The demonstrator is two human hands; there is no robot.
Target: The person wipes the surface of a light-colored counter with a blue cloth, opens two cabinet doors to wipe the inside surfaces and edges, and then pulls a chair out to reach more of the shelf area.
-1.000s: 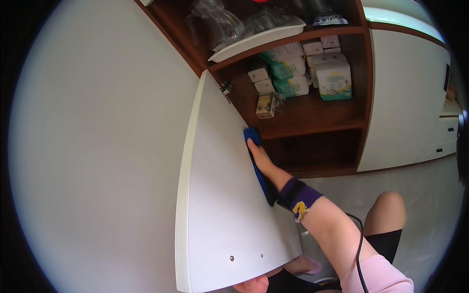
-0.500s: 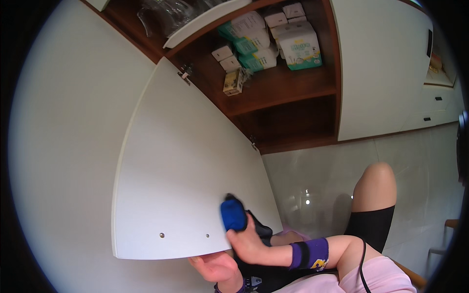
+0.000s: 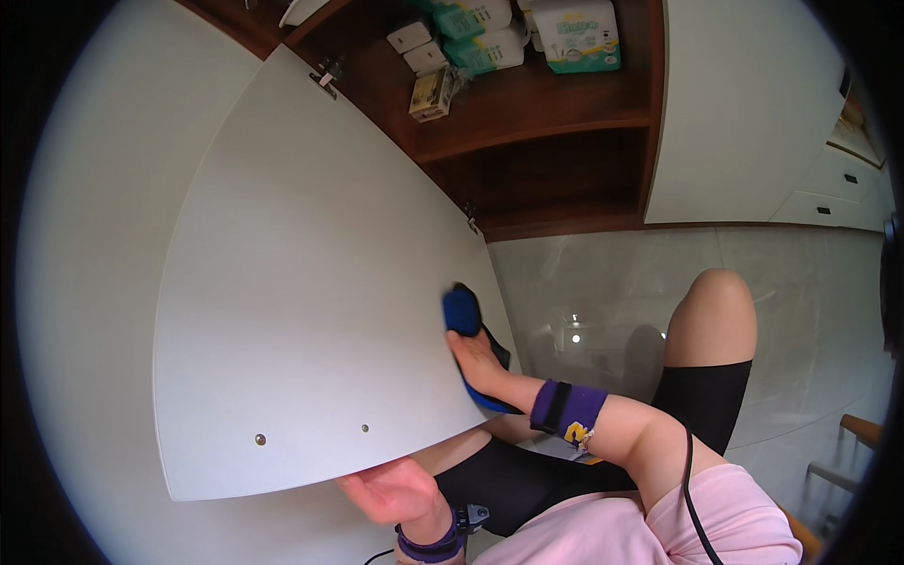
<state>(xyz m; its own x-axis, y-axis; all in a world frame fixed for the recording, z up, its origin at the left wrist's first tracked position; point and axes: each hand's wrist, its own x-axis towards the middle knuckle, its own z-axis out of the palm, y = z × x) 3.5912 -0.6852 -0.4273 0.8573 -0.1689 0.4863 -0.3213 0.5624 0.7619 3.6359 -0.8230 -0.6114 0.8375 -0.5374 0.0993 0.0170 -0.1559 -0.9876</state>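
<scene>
A blue cloth with black edging [image 3: 461, 313] is in my right hand [image 3: 478, 365], flattened against the inner face of the white cabinet door [image 3: 311, 273]. My fingers press it near the door's right side, and a loose end trails below the wrist. My left hand [image 3: 391, 492], palm up, is at the door's lower edge and holds it there. Its fingertips are hidden behind the door. Purple bands are on both wrists.
The open cabinet has brown shelves [image 3: 537, 141] holding white-and-green packs [image 3: 579, 38] and a small box [image 3: 431, 96]. Metal hinges [image 3: 325, 80] join the door to it. My bare knee [image 3: 711, 315] is at the right, over grey floor tiles [image 3: 603, 273]. Chair parts [image 3: 852, 452] show at the far right.
My right hand has moved the cloth up along the door face. The view has tilted down, so the cabinet sits higher. My left hand has stayed at the door's edge.
</scene>
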